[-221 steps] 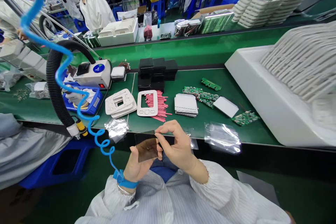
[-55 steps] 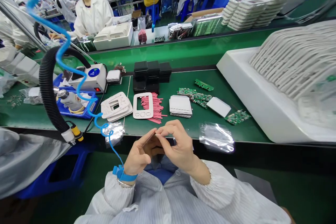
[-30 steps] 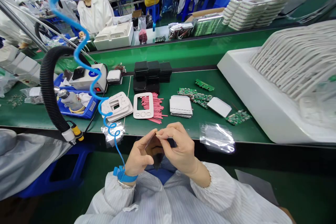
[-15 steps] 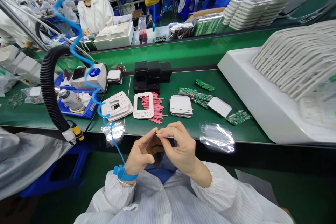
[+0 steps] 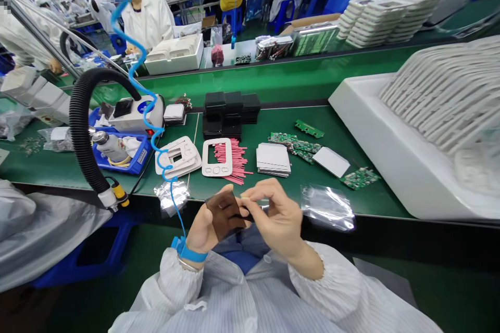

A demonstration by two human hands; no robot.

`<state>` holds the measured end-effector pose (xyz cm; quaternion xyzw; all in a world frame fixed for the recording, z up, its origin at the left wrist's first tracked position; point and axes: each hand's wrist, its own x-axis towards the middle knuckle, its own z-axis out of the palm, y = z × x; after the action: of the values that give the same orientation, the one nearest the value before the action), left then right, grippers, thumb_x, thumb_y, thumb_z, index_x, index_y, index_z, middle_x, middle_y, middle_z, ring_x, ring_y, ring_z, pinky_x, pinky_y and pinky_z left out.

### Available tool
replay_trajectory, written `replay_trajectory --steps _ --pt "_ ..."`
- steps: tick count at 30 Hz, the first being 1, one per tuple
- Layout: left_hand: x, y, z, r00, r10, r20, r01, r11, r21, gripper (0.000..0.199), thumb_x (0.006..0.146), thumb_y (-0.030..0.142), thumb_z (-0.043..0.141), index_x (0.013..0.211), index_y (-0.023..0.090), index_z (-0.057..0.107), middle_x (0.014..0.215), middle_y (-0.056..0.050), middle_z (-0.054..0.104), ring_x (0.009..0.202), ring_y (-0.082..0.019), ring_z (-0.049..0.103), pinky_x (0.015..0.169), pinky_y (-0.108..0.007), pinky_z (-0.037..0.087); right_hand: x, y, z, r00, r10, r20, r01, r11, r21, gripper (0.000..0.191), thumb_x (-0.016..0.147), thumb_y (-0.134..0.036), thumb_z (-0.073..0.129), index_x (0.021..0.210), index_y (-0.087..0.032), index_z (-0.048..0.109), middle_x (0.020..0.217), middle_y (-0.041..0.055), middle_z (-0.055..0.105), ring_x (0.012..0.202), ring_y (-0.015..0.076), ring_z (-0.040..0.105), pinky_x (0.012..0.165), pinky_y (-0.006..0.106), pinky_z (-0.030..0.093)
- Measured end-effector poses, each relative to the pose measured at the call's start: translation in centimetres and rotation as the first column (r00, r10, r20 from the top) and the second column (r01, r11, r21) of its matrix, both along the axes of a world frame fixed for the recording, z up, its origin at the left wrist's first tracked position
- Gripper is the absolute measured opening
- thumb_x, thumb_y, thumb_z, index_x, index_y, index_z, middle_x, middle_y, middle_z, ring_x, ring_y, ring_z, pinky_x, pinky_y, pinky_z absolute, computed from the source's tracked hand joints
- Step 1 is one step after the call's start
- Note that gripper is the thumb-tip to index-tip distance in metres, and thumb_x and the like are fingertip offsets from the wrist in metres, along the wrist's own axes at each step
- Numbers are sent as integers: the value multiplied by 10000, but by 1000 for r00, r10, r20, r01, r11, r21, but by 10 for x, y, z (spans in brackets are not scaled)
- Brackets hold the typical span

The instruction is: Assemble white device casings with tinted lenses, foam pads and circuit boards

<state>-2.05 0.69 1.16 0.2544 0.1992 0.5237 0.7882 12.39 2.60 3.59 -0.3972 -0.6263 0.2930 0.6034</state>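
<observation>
In my left hand (image 5: 203, 229) is a thin, dark, see-through panel (image 5: 224, 213), held by its edges above my lap. Its flat face is turned up, and the fingers show through it. My right hand (image 5: 275, 216) pinches with thumb and forefinger at the panel's right edge. What lies between those fingertips is too small to tell. A blue wrist strap (image 5: 189, 251) with a coiled blue cord circles my left wrist. Beyond the hands lie a white frame (image 5: 207, 170), pink strips (image 5: 236, 162) and a stack of white sheets (image 5: 272, 158).
Black panels (image 5: 224, 109) are stacked at the back. Green circuit boards (image 5: 294, 143) lie to the right, near a foam box (image 5: 363, 130) of white casings. A black hose (image 5: 80, 130) arches beside a blue tray (image 5: 136, 164). Plastic bags (image 5: 328, 205) overhang the bench edge.
The panel has turned from nearly edge-on to showing its flat face. My right hand has shifted slightly right, still pinching at the panel's edge. The whole view has shifted a little.
</observation>
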Motion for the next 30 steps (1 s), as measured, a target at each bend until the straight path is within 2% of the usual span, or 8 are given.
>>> replay_trajectory --steps 4,14,20,26,30 --pt "-1 3 -1 991 -1 137 11 997 -75 577 761 561 576 1180 165 596 1014 -96 664 845 -201 613 689 -334 523 5 2 1 1000 -1 -6 1 999 -49 165 770 -61 600 754 -212 536 755 2 586 735 156 557 672 317 454" --pt "-2 1 0 981 -11 192 31 994 -101 614 776 569 549 1206 131 570 968 -105 670 819 -201 613 639 -311 525 0 7 6 990 21 141 -28 999 47 173 768 -42 581 794 -208 538 745 5 569 730 155 541 654 308 444" --pt "0 -2 0 993 -15 118 22 998 -58 629 744 584 577 1223 175 562 965 -90 644 828 -199 601 645 -320 516 1 8 5 979 -6 202 -12 996 89 174 763 -36 590 813 -197 548 753 17 564 737 157 530 654 311 449" --pt "3 -3 0 999 33 6 -33 998 48 600 723 521 645 1235 223 551 990 -89 628 873 -208 590 707 -341 495 -2 7 2 965 -66 253 26 987 157 171 766 -34 575 828 -192 560 745 32 563 753 176 535 636 320 465" --pt "5 -5 0 998 52 -22 -51 997 59 601 705 494 677 1230 226 555 1030 -91 631 912 -211 598 751 -334 490 -4 7 0 958 -113 263 58 977 207 173 766 -37 563 787 -206 534 718 28 595 732 183 537 634 340 472"
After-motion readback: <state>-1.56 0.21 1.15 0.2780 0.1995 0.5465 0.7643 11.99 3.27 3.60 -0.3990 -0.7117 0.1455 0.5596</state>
